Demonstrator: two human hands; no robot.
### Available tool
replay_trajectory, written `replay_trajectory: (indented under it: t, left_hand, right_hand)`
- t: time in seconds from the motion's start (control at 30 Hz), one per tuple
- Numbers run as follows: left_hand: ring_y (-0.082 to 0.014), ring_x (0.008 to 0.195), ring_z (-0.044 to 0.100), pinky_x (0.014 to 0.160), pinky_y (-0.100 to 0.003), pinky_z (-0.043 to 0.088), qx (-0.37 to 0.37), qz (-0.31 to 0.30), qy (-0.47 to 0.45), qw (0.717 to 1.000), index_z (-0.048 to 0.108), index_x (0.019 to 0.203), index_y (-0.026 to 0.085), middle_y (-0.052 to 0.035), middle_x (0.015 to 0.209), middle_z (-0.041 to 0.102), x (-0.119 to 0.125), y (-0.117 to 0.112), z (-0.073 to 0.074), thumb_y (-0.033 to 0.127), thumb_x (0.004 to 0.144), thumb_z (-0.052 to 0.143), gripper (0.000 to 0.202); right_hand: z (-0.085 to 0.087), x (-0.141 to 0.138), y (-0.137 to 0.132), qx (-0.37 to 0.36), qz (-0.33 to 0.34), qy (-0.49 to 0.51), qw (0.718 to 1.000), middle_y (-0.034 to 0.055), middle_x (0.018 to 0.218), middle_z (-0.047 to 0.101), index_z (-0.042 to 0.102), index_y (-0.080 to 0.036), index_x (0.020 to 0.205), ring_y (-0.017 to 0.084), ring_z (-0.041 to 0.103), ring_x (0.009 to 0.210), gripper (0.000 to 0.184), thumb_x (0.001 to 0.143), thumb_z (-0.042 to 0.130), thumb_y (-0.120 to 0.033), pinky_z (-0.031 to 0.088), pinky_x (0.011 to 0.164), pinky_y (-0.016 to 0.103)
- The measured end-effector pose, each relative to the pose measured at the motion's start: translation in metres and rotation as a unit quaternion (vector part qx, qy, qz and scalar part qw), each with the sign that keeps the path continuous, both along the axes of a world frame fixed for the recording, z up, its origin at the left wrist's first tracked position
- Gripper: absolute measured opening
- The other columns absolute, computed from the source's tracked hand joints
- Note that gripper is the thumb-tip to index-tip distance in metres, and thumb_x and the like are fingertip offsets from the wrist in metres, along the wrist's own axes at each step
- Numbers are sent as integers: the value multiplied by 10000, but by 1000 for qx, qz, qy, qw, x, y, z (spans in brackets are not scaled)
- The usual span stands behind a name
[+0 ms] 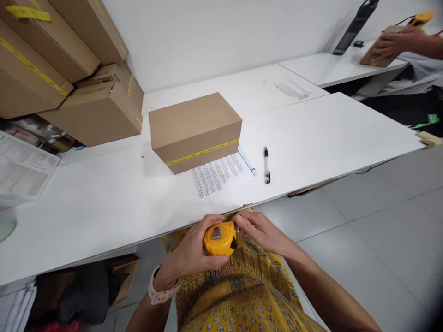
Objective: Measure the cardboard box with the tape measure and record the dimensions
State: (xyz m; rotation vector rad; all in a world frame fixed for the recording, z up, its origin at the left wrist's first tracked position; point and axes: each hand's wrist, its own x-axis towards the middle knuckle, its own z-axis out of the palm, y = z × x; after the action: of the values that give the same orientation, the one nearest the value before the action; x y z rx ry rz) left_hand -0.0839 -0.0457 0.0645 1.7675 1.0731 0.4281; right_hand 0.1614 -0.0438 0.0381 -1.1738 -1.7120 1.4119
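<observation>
Just off the table's front edge, my left hand [194, 249] is wrapped round a yellow tape measure [218, 237] with a metal clip on its upper face. My right hand [254, 228] is closed at the case's right side, its fingers pinching the metal end of the tape blade. A closed cardboard box [197, 124] with a yellow tape strip round its side stands on the table beyond my hands. Partly under the box lies a printed sheet [221, 175] with columns of small text. To the right of the sheet rests a black-and-clear pen [266, 165].
Several cardboard boxes [62, 50] are stacked at the left against the wall. A white printed carton [24, 168] stands at the left edge. At the far right, another person's hand [398, 45] holds a small box near a dark bottle [356, 27].
</observation>
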Motion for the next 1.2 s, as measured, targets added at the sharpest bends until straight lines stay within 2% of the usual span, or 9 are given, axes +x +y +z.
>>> replay_trajectory:
  t: [0.13,0.23,0.33,0.4,0.5,0.63,0.7,0.93,1.2]
  left_hand:
    - [-290,1072,719,858,-382,613,15,19,-49,998,559,1310,236,-142,1308,675,-41,19,22,375,731,801,643]
    - [-302,1065,719,836,-382,614,68,109,-30,991,601,1283,259,-92,1232,723,-94,52,51,447,726,821,628]
    - [-225,984,712,919,-410,567,114,231,-23,966,604,1321,241,7,1097,753,-146,97,80,454,804,765,582]
    - [-203,958,704,931,-429,562,129,272,-46,953,584,1314,202,14,1085,751,-172,126,96,500,896,659,519]
    - [-207,978,690,896,-381,592,136,328,-108,929,614,1161,178,-12,1085,758,-195,161,112,573,901,629,473]
    - [-189,1000,675,856,-321,577,129,353,-152,914,628,1081,173,-5,1033,754,-204,184,118,491,876,675,381]
    - [-202,966,681,787,-310,572,124,359,-164,910,640,1064,165,-29,1001,753,-205,190,114,483,802,737,423]
    - [-221,891,692,670,-278,523,86,341,-183,918,664,1134,113,-103,1023,759,-178,209,95,424,673,811,576]
    - [-206,846,668,634,-258,488,53,326,-208,921,725,1052,140,-86,973,761,-150,228,93,447,652,832,515]
  right_hand:
    - [21,46,29,26,11,18,999,15,672,622,637,-203,745,145,587,630,539,972,490,-669,490,580,303]
    - [44,99,81,63,-132,64,987,21,662,615,637,-204,721,138,576,628,462,924,625,-618,488,590,322]
    - [72,142,148,72,-214,115,967,-1,641,578,579,-225,726,116,540,576,417,1033,494,-494,454,556,316]
    - [88,151,191,54,-235,141,960,-5,682,588,568,-223,746,108,550,605,374,1050,485,-424,454,564,299]
    - [102,135,245,13,-273,109,956,10,754,613,600,-184,813,104,560,643,327,1061,469,-353,497,638,312]
    - [98,87,291,0,-254,72,965,113,1267,660,620,-148,1282,223,665,1062,346,1017,586,-368,570,936,461]
    - [91,64,303,4,-241,61,969,111,1352,622,584,-182,1355,240,652,1136,423,987,635,-384,569,965,485]
    - [74,19,310,58,-229,22,972,112,1016,691,632,-140,942,190,613,876,352,915,687,-486,519,732,323]
    - [70,6,301,-12,-186,-4,983,108,1142,714,598,-202,1006,214,657,949,434,875,638,-614,506,682,294]
